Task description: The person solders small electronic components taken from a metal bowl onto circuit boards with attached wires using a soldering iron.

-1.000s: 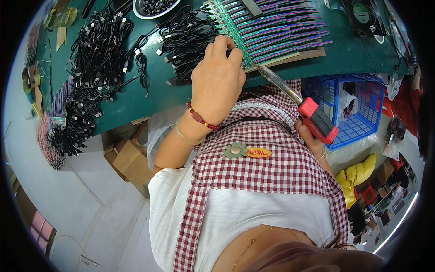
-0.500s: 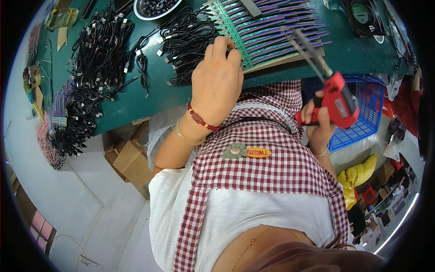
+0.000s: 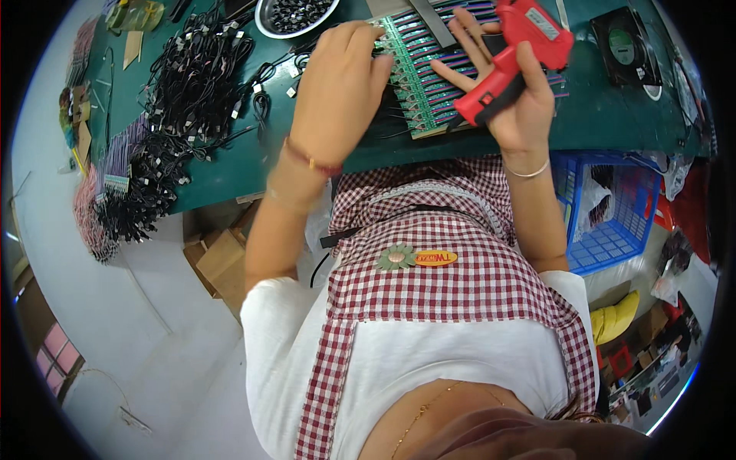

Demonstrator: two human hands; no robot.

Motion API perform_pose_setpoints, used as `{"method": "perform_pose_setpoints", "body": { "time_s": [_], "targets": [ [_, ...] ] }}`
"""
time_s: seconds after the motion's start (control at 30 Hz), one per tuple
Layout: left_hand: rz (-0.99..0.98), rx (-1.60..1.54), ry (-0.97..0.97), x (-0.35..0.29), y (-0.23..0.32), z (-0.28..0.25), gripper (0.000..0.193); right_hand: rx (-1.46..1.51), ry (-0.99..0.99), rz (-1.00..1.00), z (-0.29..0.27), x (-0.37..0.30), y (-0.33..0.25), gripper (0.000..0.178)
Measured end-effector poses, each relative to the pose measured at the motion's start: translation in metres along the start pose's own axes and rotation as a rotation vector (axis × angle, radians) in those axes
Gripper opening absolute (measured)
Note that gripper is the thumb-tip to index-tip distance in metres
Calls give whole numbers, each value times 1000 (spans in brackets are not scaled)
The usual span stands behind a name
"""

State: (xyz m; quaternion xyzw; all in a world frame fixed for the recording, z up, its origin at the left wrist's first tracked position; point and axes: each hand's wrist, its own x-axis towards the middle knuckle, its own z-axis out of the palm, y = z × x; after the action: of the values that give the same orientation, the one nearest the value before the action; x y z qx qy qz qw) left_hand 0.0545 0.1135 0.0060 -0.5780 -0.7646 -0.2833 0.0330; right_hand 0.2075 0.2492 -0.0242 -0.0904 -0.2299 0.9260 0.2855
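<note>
My right hand [image 3: 521, 111] holds a red and black soldering gun [image 3: 533, 42] across the palm, thumb over its handle and the other fingers stretched out above the boards. Its front end is out of sight past the top edge. My left hand [image 3: 341, 88] hovers at the left edge of a row of green circuit boards [image 3: 414, 100], thumb apart from the bent fingers, with nothing visible between them. Striped wires [image 3: 445, 84] run rightward from the boards. A grey flat bar [image 3: 433, 23] lies across them. My left hand hides most of the black cables beneath it.
Heaped black USB cables [image 3: 195, 84] cover the left of the green table [image 3: 613, 126]. A white bowl [image 3: 264, 23] of small black parts stands at the back. On the right lies a black fan-like device [image 3: 629, 50]; a blue basket [image 3: 609, 249] sits below the table edge.
My right hand has moved up and left with the soldering gun, from beside the apron to over the boards, its fingers now spread. My left hand has shifted up, its thumb now apart.
</note>
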Motion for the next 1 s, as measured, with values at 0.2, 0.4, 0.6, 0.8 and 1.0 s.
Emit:
{"method": "perform_pose_setpoints", "body": {
  "time_s": [0.2, 0.4, 0.6, 0.8, 1.0],
  "targets": [
    [-28, 166, -53, 16, -15, 25, 26, 8, 60, -19, 2, 2, 15, 28],
    [-201, 113, -209, 24, -34, 30, 42, -3, 89, -39, 9, 4, 18, 28],
    [-358, -80, -283, 25, -55, 29, 47, 8, 114, -34, 14, 5, 21, 26],
    [-435, -340, -404, 20, -78, 23, 46, 26, 121, -39, 18, 2, 26, 25],
    [-654, -651, -541, 31, -76, 22, 35, 32, 152, -51, 17, 0, 29, 26]
  ]
}}
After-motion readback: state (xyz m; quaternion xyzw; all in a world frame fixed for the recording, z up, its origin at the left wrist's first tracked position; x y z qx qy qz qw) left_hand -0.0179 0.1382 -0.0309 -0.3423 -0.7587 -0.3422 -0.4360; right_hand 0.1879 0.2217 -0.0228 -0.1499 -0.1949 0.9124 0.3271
